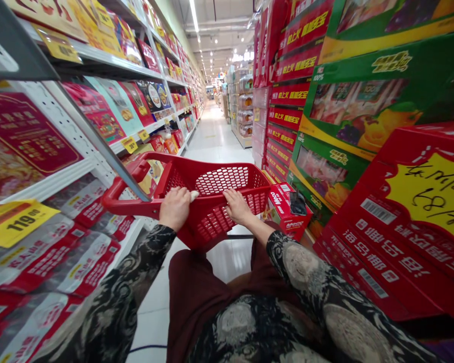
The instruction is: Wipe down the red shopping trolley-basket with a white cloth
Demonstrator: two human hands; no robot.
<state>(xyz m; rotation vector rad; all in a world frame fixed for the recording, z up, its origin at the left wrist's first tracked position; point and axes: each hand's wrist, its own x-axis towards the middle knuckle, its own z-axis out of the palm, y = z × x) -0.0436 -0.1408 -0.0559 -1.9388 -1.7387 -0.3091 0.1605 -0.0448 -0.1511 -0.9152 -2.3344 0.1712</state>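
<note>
A red plastic shopping basket [208,222] with perforated walls is in front of my legs, over the aisle floor. My left hand [175,207] is closed over its near rim, left of the middle; a small pale bit shows at the thumb's tip, too unclear to name. Farther right, my right hand [237,205] grips the same rim, fingers over the edge. At the basket's left end are a red loop handle [126,201] and a grey metal pole [98,133], which slants up to a dark grey piece [18,43] at the upper left.
Shelves of packaged goods [151,101] line the left side. On the right stand stacked red cartons [378,247] and green drink cases [348,116]. A red Meco box [289,214] with a dark object on top sits beside the basket. The tiled aisle [212,126] runs ahead.
</note>
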